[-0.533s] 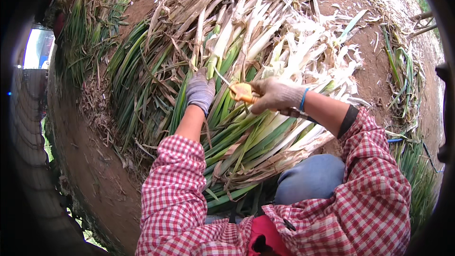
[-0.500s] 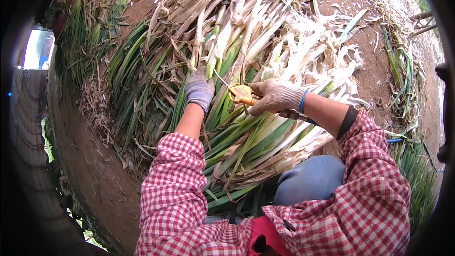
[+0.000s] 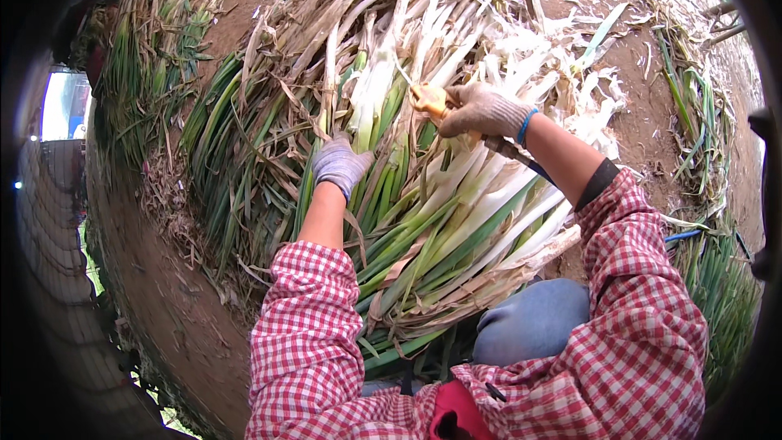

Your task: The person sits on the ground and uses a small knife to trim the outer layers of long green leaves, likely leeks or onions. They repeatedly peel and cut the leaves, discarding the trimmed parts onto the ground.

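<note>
A broad heap of leeks (image 3: 464, 204), green at the leaves and white at the stalks, covers the ground before me. My left hand (image 3: 340, 165), in a pale grey-purple glove, is closed at the base of a pale green-white leek (image 3: 368, 102); its fingertips are hidden among the leaves. To the right, my right hand (image 3: 489, 110) wears a beige knit glove and is wrapped round a yellow air blow gun (image 3: 429, 99). The gun's thin metal nozzle points up and left, beside that leek's white stalk. From its grip a dark hose (image 3: 521, 156) runs back under my right forearm.
Stripped white stalks and papery peelings (image 3: 570, 73) lie at the right of the heap. More leeks (image 3: 155, 57) lie at the far left, and others (image 3: 717, 285) at the right edge. My blue-clad knee (image 3: 533, 322) presses close to the heap's near side.
My right hand has moved the blow gun up and away from me, along the leek toward its white end. My left hand has shifted slightly nearer, its thumb now more spread out.
</note>
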Motion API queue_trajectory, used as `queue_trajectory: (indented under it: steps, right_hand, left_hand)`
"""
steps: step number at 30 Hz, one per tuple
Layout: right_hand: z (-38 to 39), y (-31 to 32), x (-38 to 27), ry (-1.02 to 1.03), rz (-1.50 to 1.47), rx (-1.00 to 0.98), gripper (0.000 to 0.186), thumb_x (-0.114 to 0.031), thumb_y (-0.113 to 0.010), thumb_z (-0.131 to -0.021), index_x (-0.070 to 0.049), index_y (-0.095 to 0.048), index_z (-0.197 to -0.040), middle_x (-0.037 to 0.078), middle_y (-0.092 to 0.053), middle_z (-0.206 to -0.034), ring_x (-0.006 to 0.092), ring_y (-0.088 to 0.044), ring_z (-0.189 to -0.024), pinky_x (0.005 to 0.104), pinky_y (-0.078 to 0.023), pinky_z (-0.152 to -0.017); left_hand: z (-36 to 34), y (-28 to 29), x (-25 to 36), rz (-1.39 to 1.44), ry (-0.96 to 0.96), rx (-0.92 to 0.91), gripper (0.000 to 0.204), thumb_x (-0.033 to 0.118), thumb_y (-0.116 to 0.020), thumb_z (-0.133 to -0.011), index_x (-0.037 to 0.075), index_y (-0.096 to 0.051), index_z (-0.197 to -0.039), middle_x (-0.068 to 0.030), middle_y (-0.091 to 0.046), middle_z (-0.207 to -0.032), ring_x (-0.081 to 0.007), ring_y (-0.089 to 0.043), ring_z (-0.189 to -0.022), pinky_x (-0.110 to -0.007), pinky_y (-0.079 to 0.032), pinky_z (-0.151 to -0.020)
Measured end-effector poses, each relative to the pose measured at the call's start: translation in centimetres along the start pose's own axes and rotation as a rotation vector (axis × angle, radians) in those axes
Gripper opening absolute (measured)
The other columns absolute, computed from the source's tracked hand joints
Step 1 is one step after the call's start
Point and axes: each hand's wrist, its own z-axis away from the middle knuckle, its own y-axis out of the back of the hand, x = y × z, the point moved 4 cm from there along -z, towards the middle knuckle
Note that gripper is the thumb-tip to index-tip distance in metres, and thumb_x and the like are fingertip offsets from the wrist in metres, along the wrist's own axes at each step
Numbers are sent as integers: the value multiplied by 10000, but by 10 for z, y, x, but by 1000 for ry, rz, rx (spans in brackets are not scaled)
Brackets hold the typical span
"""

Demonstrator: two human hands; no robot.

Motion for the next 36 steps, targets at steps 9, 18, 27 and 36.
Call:
queue_trajectory:
  steps: [9,18,27,36]
  right_hand:
    - [-51,39,-3,22,38,187,515,-335,-762,-634,-52,-678,-1055,67,-659,-773,162,-607,-679,313,-505,-652]
    - [-60,46,-3,-119,60,180,484,-393,-757,-663,-88,-700,-1034,81,-675,-745,184,-635,-630,338,-526,-610]
    - [25,17,1,-9,199,121,586,-376,-754,-626,-78,-663,-1123,108,-689,-807,204,-650,-689,337,-524,-656]
    - [29,36,12,-95,80,101,530,-319,-773,-659,-45,-627,-1088,47,-618,-750,146,-575,-624,314,-489,-584]
  left_hand:
    - [6,-10,-2,23,30,-23,713,423,-731,-742,-7,-563,-1286,-287,-592,-1266,-389,-603,-1152,-430,-482,-993]
    - [29,-26,-4,47,41,-63,677,441,-744,-724,23,-585,-1232,-262,-610,-1221,-379,-610,-1133,-424,-489,-984]
    - [50,-44,-15,102,12,-25,703,478,-758,-694,-2,-607,-1185,-251,-662,-1138,-373,-634,-1090,-419,-490,-957]
    - [41,-56,-23,100,-10,-136,761,486,-739,-690,-29,-593,-1232,-260,-651,-1183,-379,-630,-1104,-409,-484,-968]
